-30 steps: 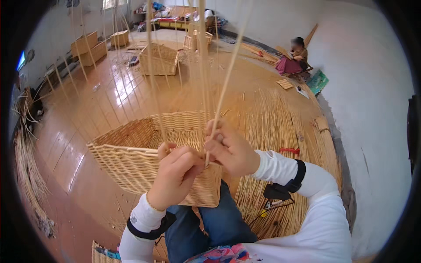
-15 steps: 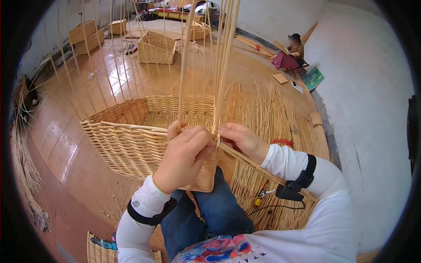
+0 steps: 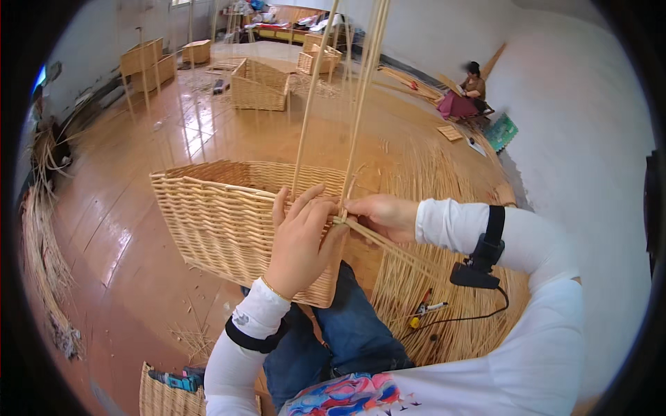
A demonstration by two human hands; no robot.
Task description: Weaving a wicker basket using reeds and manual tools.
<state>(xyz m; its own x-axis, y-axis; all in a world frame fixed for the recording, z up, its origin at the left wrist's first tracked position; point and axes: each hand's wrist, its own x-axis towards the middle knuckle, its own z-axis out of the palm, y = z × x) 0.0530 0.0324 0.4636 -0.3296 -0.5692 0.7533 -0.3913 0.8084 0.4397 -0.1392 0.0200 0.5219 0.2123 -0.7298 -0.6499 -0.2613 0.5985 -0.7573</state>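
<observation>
An unfinished wicker basket (image 3: 222, 213) leans over my knees, with tall upright stakes (image 3: 355, 121) rising from its near right corner. My left hand (image 3: 300, 243) grips the rim at that corner, its fingers along the weave and its thumb low on the outside. Just across the corner, my right hand (image 3: 381, 213) is closed on willow rods at the foot of the stakes; its fingertips are partly hidden. Several loose willow rods (image 3: 399, 253) trail from the corner, below my right hand, toward my right forearm.
Bundled willow rods (image 3: 451, 243) cover the floor at right, with hand pruners (image 3: 422, 312) on them. A teal power drill (image 3: 177, 381) lies on a woven panel (image 3: 156, 402) at lower left. Finished baskets (image 3: 260, 87) stand farther back. A seated person (image 3: 472, 90) works by the right wall.
The basket has tilted and shifted right in view. My left fingers have come off the thick stake and moved onto the rim. My right hand stays by the corner.
</observation>
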